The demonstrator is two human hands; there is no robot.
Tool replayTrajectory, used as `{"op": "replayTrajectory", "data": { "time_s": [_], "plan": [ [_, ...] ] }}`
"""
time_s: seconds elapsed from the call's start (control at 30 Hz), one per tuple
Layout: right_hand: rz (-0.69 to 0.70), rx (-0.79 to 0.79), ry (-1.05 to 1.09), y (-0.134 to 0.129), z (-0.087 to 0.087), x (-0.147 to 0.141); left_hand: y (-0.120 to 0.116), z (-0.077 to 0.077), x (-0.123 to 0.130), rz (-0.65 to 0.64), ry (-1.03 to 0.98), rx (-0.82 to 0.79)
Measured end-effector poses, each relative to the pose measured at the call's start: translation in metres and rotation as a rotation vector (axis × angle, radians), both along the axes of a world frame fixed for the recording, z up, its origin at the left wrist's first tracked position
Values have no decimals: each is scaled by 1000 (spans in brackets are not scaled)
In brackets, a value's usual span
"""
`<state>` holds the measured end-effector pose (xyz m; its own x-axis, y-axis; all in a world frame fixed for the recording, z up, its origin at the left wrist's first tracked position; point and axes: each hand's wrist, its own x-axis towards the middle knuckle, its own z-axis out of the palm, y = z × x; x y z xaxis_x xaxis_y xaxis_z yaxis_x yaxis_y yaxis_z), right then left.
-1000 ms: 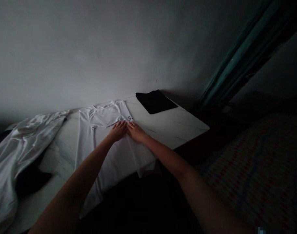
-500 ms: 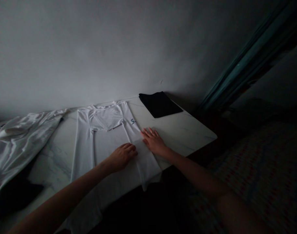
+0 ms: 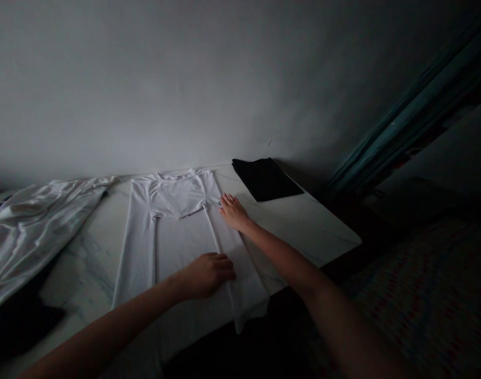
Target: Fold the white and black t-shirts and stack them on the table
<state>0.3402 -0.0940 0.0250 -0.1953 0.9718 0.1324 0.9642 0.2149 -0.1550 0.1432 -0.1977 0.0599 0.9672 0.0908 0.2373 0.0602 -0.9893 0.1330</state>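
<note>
A white shirt [image 3: 180, 239] lies spread on the table, its sides folded inward and its collar toward the wall. My right hand [image 3: 234, 212] rests open on the shirt's right edge, fingers stretched out, mostly covering a small dark blue mark. Closer to me, my left hand [image 3: 210, 273] lies on the right-hand fold with its fingers curled. Whether cloth is pinched under those fingers is hidden. The lower part of the shirt reaches the table's near edge, and one corner hangs over it.
A folded black cloth [image 3: 266, 180] lies at the back right of the marble-patterned table [image 3: 323, 231]. Crumpled white shiny fabric [image 3: 38, 226] covers the left side, with dark cloth [image 3: 22, 321] beside it. Behind stands a grey wall [image 3: 165, 89]; a teal curtain [image 3: 398, 126] hangs at right.
My right hand has slid away from me along the shirt's right edge and now covers most of the blue mark. My left hand has moved slightly nearer to me. The view has shifted slightly.
</note>
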Motion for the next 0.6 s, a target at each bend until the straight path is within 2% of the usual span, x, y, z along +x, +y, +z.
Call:
{"op": "replayTrajectory", "data": {
  "time_s": [0.07,0.13,0.2,0.27,0.37,0.43,0.5,0.6],
  "plan": [
    [96,1,2,14,0,-10,28,2,-9,181,-86,-60],
    [138,-22,-4,29,0,-18,68,0,-27,447,-145,-37],
    [76,-17,3,47,1,-25,116,-6,-53,685,-119,22],
    [10,14,29,68,6,-31,162,-13,-78,829,-41,60],
    [31,16,60,105,14,-46,218,-23,-97,936,41,72],
    [57,2,61,127,15,-60,242,-29,-98,971,51,76],
    [62,11,53,144,10,-73,257,-38,-95,971,43,84],
    [57,48,33,158,-6,-83,263,-59,-95,961,-1,92]
  ]
}}
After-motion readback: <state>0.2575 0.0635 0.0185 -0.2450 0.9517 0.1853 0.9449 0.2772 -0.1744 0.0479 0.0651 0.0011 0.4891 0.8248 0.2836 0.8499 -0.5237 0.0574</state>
